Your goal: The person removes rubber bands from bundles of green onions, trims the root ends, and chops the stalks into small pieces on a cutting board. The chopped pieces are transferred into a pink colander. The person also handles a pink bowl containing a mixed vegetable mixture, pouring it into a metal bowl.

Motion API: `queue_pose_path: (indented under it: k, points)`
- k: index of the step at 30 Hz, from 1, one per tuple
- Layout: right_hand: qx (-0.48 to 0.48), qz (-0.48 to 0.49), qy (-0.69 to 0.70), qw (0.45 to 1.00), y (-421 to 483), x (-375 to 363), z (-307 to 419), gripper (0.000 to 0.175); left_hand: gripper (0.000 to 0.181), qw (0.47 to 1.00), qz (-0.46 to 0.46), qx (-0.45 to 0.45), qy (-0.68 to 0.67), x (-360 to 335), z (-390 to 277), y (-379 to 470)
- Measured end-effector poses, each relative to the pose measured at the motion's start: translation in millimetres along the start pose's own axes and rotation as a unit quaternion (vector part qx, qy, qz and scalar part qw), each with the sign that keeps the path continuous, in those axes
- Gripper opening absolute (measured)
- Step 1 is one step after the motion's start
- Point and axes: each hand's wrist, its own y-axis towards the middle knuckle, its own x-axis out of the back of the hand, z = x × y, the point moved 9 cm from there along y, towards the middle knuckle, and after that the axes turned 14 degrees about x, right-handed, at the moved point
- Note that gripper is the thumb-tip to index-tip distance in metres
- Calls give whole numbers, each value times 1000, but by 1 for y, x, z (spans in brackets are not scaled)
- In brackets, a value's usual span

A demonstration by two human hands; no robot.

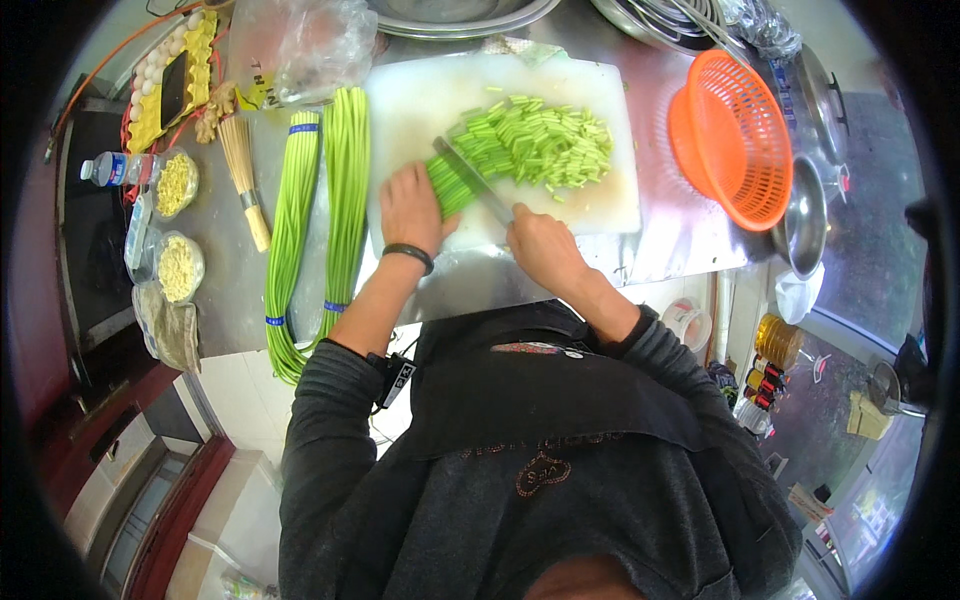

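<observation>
A white cutting board [420,97] lies on the steel table. On it, my left hand [412,206] presses down on a bundle of green garlic scapes [452,187], fingers near the cut end. My right hand [545,247] grips the handle of a kitchen knife [476,182], whose blade crosses the bundle just right of my left hand. The handle is mostly hidden in my fist. Right of the blade spreads a pile of short cut pieces [562,142]. Two long uncut bundles [292,202] with blue bands lie left of the board, their lower ends hanging over the table edge.
An orange plastic basket [731,142] stands on the right, beside a steel bowl [804,217]. At left are a bamboo brush [241,172], ginger [215,112], two tubs of minced food [177,266] and a yellow egg tray [199,67]. A large metal basin [465,26] sits behind the board.
</observation>
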Motion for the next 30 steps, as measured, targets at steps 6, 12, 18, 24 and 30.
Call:
queue_pose_path:
  k: [6, 12, 18, 24, 30]
  points:
    - [30, -10, -22, 999, 30, -31, -1, 10, 78, 999, -31, -17, -19, -16, 2, -1]
    - [8, -74, 81, 994, 44, -21, -26, 15, 76, 998, -44, -19, -47, -14, -3, 1]
    - [34, -55, 10, 998, 8, 11, -4, 16, 89, 996, -41, -2, -80, 3, -2, 1]
    - [-5, 38, -2, 999, 13, -13, 0, 13, 86, 1000, 8, 19, -18, -10, 7, -1]
    - [16, -12, 25, 999, 46, -39, -4, 16, 79, 1000, -20, -1, -3, -15, 1, 0]
